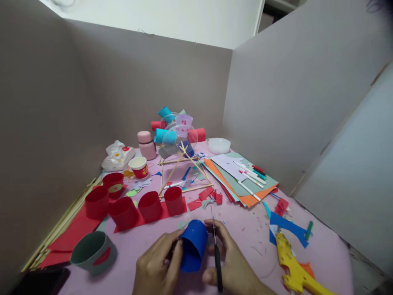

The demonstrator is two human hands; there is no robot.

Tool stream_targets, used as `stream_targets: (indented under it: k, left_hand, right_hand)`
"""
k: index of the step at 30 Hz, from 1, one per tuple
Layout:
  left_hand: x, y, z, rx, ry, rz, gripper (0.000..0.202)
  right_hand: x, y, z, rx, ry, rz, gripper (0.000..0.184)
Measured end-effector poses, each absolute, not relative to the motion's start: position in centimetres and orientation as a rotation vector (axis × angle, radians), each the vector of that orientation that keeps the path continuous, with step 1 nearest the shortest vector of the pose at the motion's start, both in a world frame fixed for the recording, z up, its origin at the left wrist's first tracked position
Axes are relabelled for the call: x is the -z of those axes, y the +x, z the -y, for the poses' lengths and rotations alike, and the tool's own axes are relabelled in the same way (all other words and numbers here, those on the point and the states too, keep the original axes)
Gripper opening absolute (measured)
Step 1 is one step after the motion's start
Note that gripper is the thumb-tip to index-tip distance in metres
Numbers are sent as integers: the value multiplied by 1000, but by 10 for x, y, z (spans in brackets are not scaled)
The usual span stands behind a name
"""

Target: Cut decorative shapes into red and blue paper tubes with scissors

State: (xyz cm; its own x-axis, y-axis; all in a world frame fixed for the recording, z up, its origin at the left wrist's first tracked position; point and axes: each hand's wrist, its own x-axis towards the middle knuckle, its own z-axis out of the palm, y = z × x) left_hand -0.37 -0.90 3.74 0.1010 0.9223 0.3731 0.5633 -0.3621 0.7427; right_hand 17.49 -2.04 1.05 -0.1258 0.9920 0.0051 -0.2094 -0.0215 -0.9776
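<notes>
My left hand (158, 262) is closed around a blue paper cup (193, 245) lying on its side, fingers at its open mouth. My right hand (233, 262) touches the cup's other side and grips thin black-handled scissors (216, 250), whose blades point up and away past the cup. Both hands are low over the pink tabletop (245, 229) at the near edge.
Several red paper cups (138, 203) stand on red paper at left, with a grey cup (93, 252) nearer. A stick-framed wheel with cups (178, 135) stands behind. Coloured paper with markers (242, 176) lies right, a yellow glue gun (294, 266) near right. Cardboard walls surround.
</notes>
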Motion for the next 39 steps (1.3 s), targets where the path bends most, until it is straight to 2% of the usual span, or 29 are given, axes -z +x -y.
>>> stream_targets:
  k: [3, 5, 10, 13, 18, 23, 27, 32, 36, 39]
  left_hand:
    - [-35, 3, 14, -1216, 1903, -1398, 18]
    - [-32, 9, 15, -1282, 1750, -1387, 27]
    - [-20, 23, 10, -1291, 1143, -1036, 88]
    - [-17, 25, 9, -1161, 946, -908, 104]
    - [-23, 20, 9, -1169, 919, -994, 89]
    - [-31, 14, 3, -1270, 977, -1169, 83]
    - [-32, 10, -1, -1234, 956, -1157, 87]
    - [-22, -2, -9, -1181, 1009, -1087, 81]
    - [-13, -3, -13, -1109, 1030, -1024, 84]
    - [-15, 5, -8, -1201, 981, -1020, 80]
  right_hand:
    - [-11, 172, 24, -1317, -1013, 1165, 86]
    - [-11, 172, 25, -1285, -1034, 1156, 79]
    - [-10, 173, 27, -1227, -1055, 1162, 80]
    - [-8, 170, 28, -1198, -1021, 1204, 79]
    - [-2, 169, 27, -1184, -1023, 1228, 76]
    - [-6, 184, 18, -988, -1137, 1284, 52]
    - [-14, 194, 13, -956, -1270, 1574, 38]
    - [-16, 194, 13, -744, -1373, 1825, 38]
    - [-19, 194, 14, -735, -1368, 1856, 40]
    - [-19, 195, 14, -745, -1362, 1854, 43]
